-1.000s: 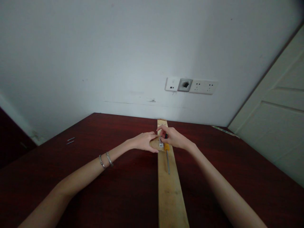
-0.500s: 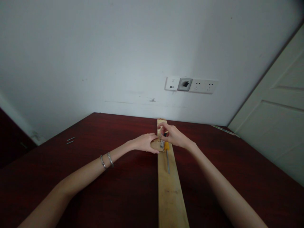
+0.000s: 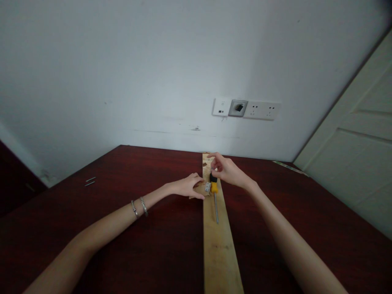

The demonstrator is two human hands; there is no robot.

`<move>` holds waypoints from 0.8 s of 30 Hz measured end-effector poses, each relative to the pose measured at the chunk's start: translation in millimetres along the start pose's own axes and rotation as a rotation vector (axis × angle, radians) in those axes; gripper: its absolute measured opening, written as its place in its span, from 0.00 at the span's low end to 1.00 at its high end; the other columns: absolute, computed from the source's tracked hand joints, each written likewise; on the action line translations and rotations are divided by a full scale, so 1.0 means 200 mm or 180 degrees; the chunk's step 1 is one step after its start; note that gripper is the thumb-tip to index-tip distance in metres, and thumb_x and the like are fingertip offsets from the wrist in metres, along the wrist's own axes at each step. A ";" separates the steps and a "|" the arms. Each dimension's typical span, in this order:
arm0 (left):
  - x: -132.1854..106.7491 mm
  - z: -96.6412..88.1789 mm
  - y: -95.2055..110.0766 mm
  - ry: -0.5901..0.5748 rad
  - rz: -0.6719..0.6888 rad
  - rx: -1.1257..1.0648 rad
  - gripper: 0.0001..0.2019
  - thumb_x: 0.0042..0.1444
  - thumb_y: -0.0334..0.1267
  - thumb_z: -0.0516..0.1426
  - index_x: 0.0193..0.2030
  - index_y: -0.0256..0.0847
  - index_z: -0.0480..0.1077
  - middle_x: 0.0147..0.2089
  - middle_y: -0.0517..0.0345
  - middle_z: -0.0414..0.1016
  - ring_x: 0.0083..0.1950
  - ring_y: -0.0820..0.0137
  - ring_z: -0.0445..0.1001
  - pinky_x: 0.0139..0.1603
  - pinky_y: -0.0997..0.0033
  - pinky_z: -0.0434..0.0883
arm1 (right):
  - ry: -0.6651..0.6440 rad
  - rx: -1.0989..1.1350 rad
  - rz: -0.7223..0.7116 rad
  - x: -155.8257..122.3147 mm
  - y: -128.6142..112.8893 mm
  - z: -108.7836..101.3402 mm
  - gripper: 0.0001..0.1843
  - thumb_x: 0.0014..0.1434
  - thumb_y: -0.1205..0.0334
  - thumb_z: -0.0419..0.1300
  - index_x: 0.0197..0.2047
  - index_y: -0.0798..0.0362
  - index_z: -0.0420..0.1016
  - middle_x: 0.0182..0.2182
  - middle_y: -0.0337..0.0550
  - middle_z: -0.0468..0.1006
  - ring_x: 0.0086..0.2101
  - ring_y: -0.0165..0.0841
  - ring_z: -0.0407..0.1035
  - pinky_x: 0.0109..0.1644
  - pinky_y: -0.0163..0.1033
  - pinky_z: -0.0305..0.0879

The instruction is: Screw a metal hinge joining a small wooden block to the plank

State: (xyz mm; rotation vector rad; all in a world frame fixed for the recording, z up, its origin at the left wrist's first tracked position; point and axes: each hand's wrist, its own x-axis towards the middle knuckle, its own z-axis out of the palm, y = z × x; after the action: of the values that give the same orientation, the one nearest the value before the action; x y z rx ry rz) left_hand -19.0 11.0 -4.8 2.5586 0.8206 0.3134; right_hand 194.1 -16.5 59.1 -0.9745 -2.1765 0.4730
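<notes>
My left hand (image 3: 185,186) rests on a small tan piece of wood (image 3: 200,189), thumb and fingers curved to its two sides and holding it against the plank. A small silvery hinge (image 3: 208,187) with holes lies at the right end of that piece. My right hand (image 3: 228,170) is raised beside it, thumb and index finger pinched on a tiny silvery piece (image 3: 212,168) too small to name. Just below those fingertips lies a screwdriver (image 3: 214,188) with a yellow and black handle, its shaft pointing toward me along the long wooden plank (image 3: 219,249).
Two thin metal rods (image 3: 90,181) lie on the dark red table (image 3: 137,245) at the left. Behind stands a white wall with sockets (image 3: 261,110). A pale panelled door (image 3: 361,151) is at the right, near a thin patterned strip (image 3: 289,167).
My right hand has drawn slightly away from the hinge, up and to the right, exposing more of the hinge and the black handle end. My left hand stays nearly in place.
</notes>
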 end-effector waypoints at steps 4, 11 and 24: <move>0.01 0.00 -0.02 -0.0094 0.0086 -0.0023 0.35 0.47 0.56 0.62 0.57 0.35 0.64 0.46 0.49 0.63 0.48 0.62 0.65 0.53 0.64 0.64 | -0.0015 -0.0008 0.0033 0.00 -0.01 -0.01 0.27 0.49 0.72 0.56 0.54 0.52 0.61 0.32 0.38 0.69 0.29 0.28 0.67 0.34 0.35 0.65; 0.01 0.00 -0.02 -0.0133 0.0115 0.0008 0.40 0.43 0.56 0.64 0.59 0.34 0.62 0.47 0.48 0.64 0.50 0.59 0.65 0.52 0.63 0.64 | -0.0033 0.0087 0.0076 0.00 -0.02 -0.02 0.29 0.49 0.72 0.56 0.56 0.51 0.61 0.32 0.38 0.70 0.30 0.28 0.67 0.36 0.36 0.66; 0.00 -0.06 0.02 0.0980 0.0495 -0.0556 0.29 0.49 0.46 0.64 0.56 0.39 0.66 0.46 0.50 0.69 0.47 0.64 0.69 0.51 0.62 0.67 | 0.0071 0.0573 0.0075 0.00 -0.04 -0.01 0.30 0.49 0.71 0.57 0.57 0.50 0.59 0.32 0.37 0.71 0.32 0.29 0.69 0.38 0.37 0.67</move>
State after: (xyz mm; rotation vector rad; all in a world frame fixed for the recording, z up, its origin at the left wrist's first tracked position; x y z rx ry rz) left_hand -20.9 12.8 8.5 2.4457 0.6646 0.8072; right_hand 191.0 -21.9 64.6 -0.9031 -2.0643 0.6542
